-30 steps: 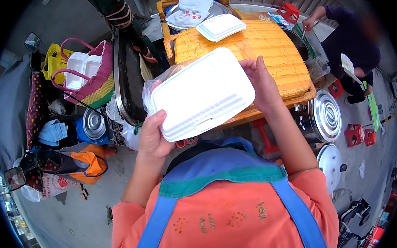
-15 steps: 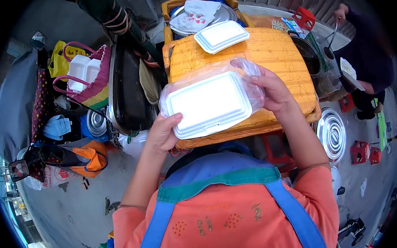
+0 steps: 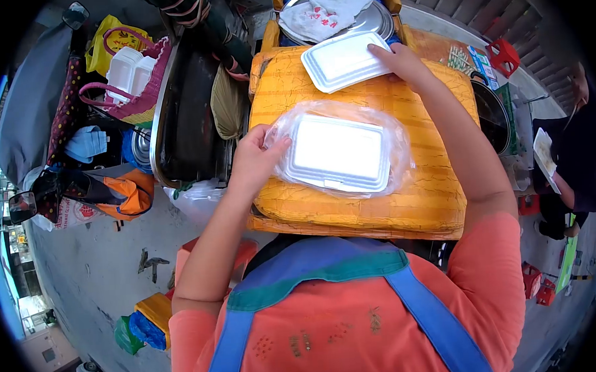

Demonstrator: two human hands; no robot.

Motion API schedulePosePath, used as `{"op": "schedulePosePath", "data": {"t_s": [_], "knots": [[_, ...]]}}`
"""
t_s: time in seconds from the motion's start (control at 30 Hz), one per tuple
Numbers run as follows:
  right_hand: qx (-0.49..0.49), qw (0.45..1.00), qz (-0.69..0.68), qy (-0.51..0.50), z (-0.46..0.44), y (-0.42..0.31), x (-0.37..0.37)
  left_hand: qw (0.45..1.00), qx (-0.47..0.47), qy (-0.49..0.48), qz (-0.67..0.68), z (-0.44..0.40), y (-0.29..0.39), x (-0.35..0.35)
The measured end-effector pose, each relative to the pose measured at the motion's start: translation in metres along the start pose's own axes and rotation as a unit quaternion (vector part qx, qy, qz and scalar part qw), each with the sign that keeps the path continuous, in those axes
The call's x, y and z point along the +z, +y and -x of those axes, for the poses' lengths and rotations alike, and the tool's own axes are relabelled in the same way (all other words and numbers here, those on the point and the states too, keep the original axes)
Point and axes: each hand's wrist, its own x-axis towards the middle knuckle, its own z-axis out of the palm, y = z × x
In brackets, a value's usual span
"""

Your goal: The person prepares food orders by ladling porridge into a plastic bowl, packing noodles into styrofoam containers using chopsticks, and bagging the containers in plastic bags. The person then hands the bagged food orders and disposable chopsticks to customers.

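A closed white foam box (image 3: 339, 151) sits in a clear plastic bag (image 3: 399, 160) over the yellow taped lid (image 3: 367, 216). My left hand (image 3: 259, 160) pinches the bag and the box's left edge between thumb and fingers. Farther back on the lid is a second closed white box (image 3: 344, 61), slightly turned. My right hand (image 3: 403, 66) grips its right end, with the fingertips on top and the thumb underneath.
Behind the lid, a cloth (image 3: 326, 11) lies on metal lids. Left stand a dark metal tray (image 3: 196, 110) and a pink basket (image 3: 152, 103) with white boxes. At right are a pot (image 3: 491, 118), a red stool (image 3: 503, 57) and a person (image 3: 582, 151) holding a white container (image 3: 545, 156).
My right hand has let go of the bagged box and moved back to grip the second box. The bagged box is now lower over the lid, with the bag spread round it.
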Motion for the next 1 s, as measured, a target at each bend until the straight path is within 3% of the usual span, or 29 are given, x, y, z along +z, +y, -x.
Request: {"op": "schedulePosePath", "data": {"t_s": [0.07, 0.13, 0.27, 0.33, 0.47, 0.67, 0.77, 0.83, 0.93, 1.0], "knots": [[-0.045, 0.998, -0.003, 0.032, -0.011, 0.003, 0.01, 1.0, -0.004, 0.028, -0.004, 0.01, 0.009, -0.002], [-0.012, 0.957, -0.289, 0.027, -0.014, 0.008, 0.02, 0.997, -0.051, 0.02, 0.063, 0.02, 0.019, -0.005], [0.019, 0.912, -0.407, -0.051, 0.001, 0.0, 0.006, 0.99, -0.078, 0.001, 0.119, 0.031, 0.032, -0.004], [0.019, 0.914, -0.406, -0.015, 0.041, -0.028, -0.007, 0.982, -0.024, 0.017, 0.188, 0.028, 0.032, -0.002], [-0.002, 0.898, -0.439, 0.041, 0.127, -0.045, -0.018, 0.968, -0.004, -0.024, 0.251, 0.018, 0.037, -0.006], [0.058, 0.909, -0.403, 0.091, 0.231, -0.04, 0.019, 0.924, 0.019, -0.15, 0.351, 0.006, 0.045, -0.014], [0.063, 0.92, -0.37, 0.116, 0.243, -0.038, 0.039, 0.93, 0.034, -0.195, 0.311, 0.01, 0.052, -0.018], [0.066, 0.919, -0.363, 0.138, 0.243, -0.04, 0.053, 0.956, 0.032, -0.217, 0.196, 0.019, 0.059, -0.023], [0.069, 0.904, -0.394, 0.154, 0.227, -0.042, 0.067, 0.942, 0.052, -0.308, 0.121, 0.02, 0.062, -0.027], [0.08, 0.926, -0.33, 0.165, 0.219, -0.046, 0.078, 0.941, 0.071, -0.316, 0.101, 0.015, 0.066, -0.027]]}}
